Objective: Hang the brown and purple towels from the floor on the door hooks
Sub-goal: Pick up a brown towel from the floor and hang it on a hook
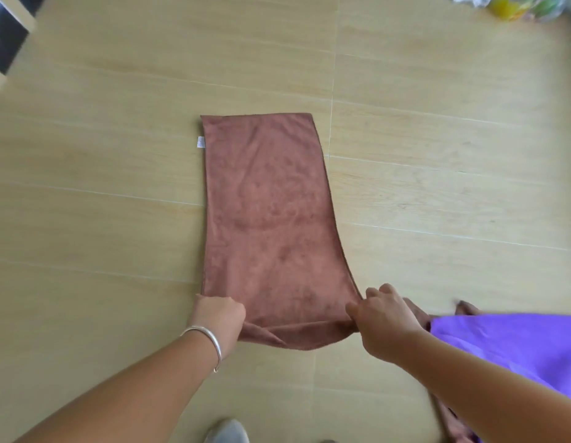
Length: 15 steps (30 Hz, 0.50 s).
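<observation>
A brown towel [271, 219] lies spread lengthwise on the wooden floor, a small white label at its far left edge. My left hand [218, 316] grips its near left corner and my right hand [381, 318] pinches its near right corner; the near edge is lifted slightly and curls under. A purple towel [514, 350] lies at the lower right, beneath my right forearm, with more brown fabric showing under its edge. No door or hooks are in view.
Pale wood-pattern floor [101, 187] surrounds the towel. A plastic bag with yellow and green items [517, 6] sits at the far right. Dark furniture with a light frame [5, 36] is at the far left. A grey shoe [228, 431] shows at the bottom.
</observation>
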### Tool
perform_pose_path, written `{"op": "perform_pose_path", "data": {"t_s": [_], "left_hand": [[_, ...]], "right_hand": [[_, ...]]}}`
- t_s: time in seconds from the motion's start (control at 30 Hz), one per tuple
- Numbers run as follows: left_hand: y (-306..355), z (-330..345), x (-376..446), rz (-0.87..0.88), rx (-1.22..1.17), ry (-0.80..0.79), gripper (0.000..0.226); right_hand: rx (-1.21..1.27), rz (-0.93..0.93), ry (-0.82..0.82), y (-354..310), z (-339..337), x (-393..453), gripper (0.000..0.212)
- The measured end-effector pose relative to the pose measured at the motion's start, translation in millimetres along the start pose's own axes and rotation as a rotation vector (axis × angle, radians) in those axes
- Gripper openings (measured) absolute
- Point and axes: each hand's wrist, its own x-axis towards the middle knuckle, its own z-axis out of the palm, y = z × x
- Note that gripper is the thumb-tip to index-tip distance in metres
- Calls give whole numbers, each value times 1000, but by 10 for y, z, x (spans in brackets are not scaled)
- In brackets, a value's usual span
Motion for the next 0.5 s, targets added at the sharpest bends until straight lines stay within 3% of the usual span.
{"op": "perform_pose_path", "data": {"t_s": [0.2,0.33,0.5], "left_hand": [[-337,-146,-1178,90,-104,-53,36],[-521,-372,-1693,124,-188,6,26],[-872,-762,-1861,13,-210,137,24]], "right_hand": [[88,-53,-91,-346,-560,-900,32],[185,-21,-36,-450,-945,-1212,32],[198,89,77,-335,-1540,-1242,21]]}}
